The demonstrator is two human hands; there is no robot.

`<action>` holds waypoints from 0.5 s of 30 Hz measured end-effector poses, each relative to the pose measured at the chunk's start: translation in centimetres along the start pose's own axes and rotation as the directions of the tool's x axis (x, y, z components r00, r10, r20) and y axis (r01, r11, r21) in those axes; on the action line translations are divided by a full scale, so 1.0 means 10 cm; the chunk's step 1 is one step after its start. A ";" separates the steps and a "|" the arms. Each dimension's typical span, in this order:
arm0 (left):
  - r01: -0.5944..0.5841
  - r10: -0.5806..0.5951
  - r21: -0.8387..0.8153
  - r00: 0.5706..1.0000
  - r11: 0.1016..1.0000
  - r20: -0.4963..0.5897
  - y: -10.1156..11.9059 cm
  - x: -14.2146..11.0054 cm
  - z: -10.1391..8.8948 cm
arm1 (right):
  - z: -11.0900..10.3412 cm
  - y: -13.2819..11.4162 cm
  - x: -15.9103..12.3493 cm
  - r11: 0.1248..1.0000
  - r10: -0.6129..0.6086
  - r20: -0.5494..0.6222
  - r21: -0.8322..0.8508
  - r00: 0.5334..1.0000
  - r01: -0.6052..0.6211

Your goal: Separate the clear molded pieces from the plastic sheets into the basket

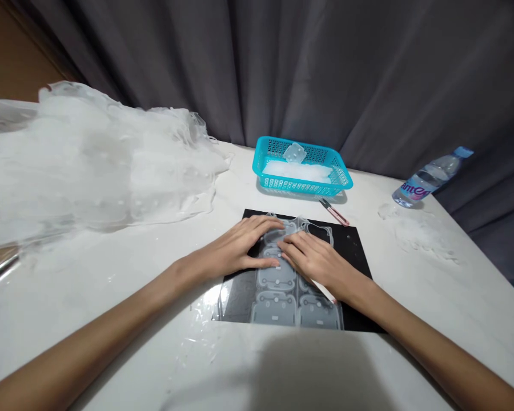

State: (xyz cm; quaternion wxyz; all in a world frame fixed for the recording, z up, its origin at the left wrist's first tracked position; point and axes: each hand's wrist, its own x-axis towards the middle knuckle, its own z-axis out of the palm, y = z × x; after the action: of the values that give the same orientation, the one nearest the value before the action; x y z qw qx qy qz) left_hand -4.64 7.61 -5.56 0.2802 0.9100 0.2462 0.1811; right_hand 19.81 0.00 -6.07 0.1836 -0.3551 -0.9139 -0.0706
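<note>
A translucent sheet of moulded silicone-like pieces (274, 308), rounded and joined edge to edge, lies on a black board (355, 251). My left hand (251, 242) rests on the sheet's left side, with thumb and fingers spread apart. Close beside it, my right hand (314, 257) is closed around a slim white stick-like tool (324, 290) with a reddish end; its tip is hidden under my fingers. Toward the far right of the sheet, a cut-out gap with a thin leftover rim (330, 231) shows the black board.
A blue plastic basket (261, 162) behind the board holds a translucent piece (294, 153) and white material. Thread snips (334, 212) lie near the board's far edge. A large pile of translucent sheets (89, 160) fills the left; a water bottle (430, 178) and scraps (420, 231) are at right.
</note>
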 end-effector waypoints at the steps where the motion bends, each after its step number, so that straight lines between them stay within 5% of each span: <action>1: 0.005 -0.005 -0.011 1.000 1.000 0.003 0.01 0.01 0.00 | -0.01 0.01 0.01 1.000 0.005 -0.015 0.031 1.000 -0.005; 5: 0.054 -0.053 -0.011 0.997 0.998 0.055 0.07 0.01 -0.03 | -0.13 0.32 0.06 0.960 0.214 -0.203 0.224 0.956 -0.167; 8: 0.118 -0.117 -0.011 0.988 0.993 0.100 0.10 -0.01 -0.06 | -0.26 0.75 0.04 0.850 0.515 -0.356 0.328 0.780 -0.411; 10: 0.147 -0.145 -0.016 0.984 0.989 0.104 0.09 -0.03 -0.06 | -0.36 0.96 0.02 0.800 0.587 -0.336 0.383 0.737 -0.462; 15: 0.103 -0.110 -0.067 0.988 0.992 -0.108 0.12 0.01 -0.01 | -0.63 0.78 0.08 0.770 0.449 -0.013 0.512 0.893 -0.380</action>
State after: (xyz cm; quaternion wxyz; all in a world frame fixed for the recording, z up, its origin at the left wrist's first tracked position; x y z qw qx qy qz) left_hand -4.17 6.88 -4.76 0.3030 0.8750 0.3042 0.2238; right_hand 26.34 4.59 0.02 0.3408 -0.4830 -0.7850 0.1853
